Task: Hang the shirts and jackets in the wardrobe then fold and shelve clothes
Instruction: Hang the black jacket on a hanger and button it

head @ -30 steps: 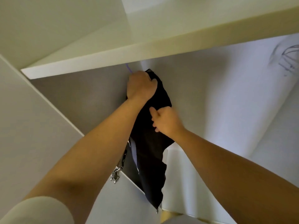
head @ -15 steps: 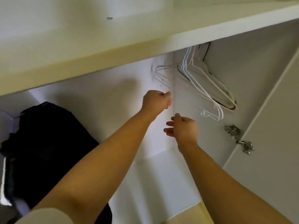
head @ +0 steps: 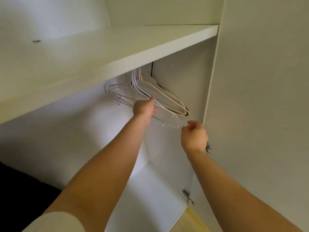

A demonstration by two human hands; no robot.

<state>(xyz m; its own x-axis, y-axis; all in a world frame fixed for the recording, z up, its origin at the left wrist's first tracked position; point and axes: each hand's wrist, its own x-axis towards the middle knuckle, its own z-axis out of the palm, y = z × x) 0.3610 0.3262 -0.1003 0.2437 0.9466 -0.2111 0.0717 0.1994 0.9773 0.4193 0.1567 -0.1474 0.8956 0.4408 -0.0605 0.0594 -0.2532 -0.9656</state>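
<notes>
Several empty hangers, white, beige and black, hang bunched under the wardrobe shelf at the right side of the compartment. My left hand is raised to them and grips the lower bar of a white wire hanger. My right hand hovers just below and right of that hanger's end, its fingers loosely curled and holding nothing. A black garment shows at the lower left edge, mostly out of frame.
The wardrobe's right side panel and open door stand close to my right hand. Metal hinges sit on the panel. The white back wall and wardrobe floor lie below.
The view swung right from the hung black garment to the empty hangers. My left hand let go of the garment, reached up and took hold of a white hanger; my right hand followed.
</notes>
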